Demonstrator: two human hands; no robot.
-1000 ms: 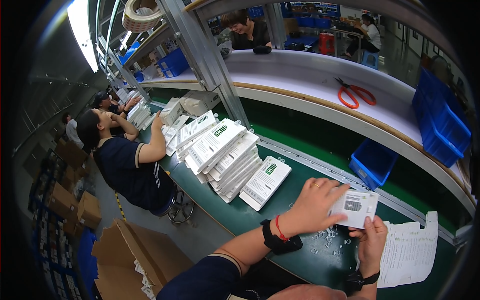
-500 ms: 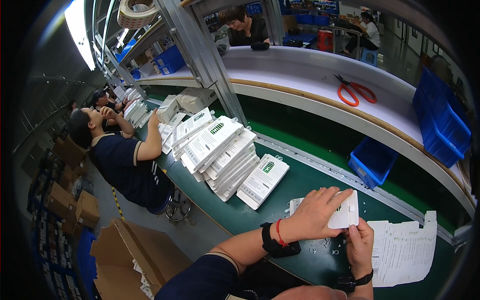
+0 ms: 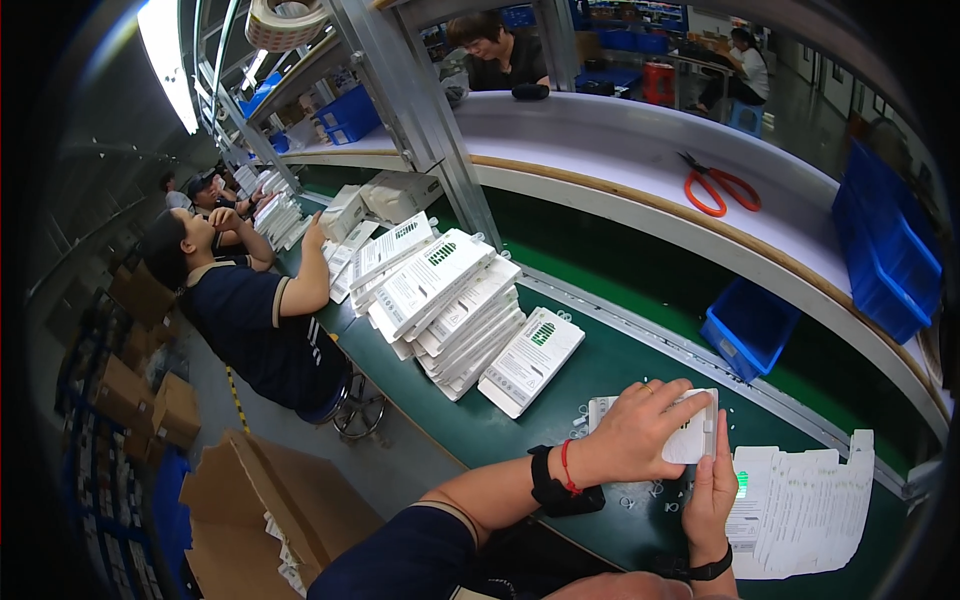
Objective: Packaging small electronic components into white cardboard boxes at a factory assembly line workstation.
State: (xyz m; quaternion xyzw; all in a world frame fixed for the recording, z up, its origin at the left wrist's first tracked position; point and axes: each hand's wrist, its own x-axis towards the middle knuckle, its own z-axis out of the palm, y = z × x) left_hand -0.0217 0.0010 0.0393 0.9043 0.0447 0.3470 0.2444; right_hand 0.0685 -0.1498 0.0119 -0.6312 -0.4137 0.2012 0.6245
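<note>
A small flat white box point(image 3: 690, 441) is between my two hands, over the right part of the green bench. My left hand point(image 3: 640, 432) lies across its top with the fingers bent over it, hiding most of the printed face. At the box's right end, my right hand point(image 3: 708, 495) presses its thumb and fingers along the narrow end panel. Under and beside my right wrist lies a fanned stack of flat white carton blanks point(image 3: 805, 515). Another white box point(image 3: 532, 360) with a green print rests on the bench to the left.
Left of that box rises a tall leaning pile of white boxes point(image 3: 440, 300). A blue bin point(image 3: 750, 330) stands beyond my hands, below a shelf holding orange-handled pliers point(image 3: 718, 188). A co-worker point(image 3: 250, 310) sits at the left. Small clear plastic loops point(image 3: 640, 495) are scattered nearby.
My right hand has slid up along the box's end, its fingers now straighter. The left hand keeps its hold. The whole view has shifted slightly.
</note>
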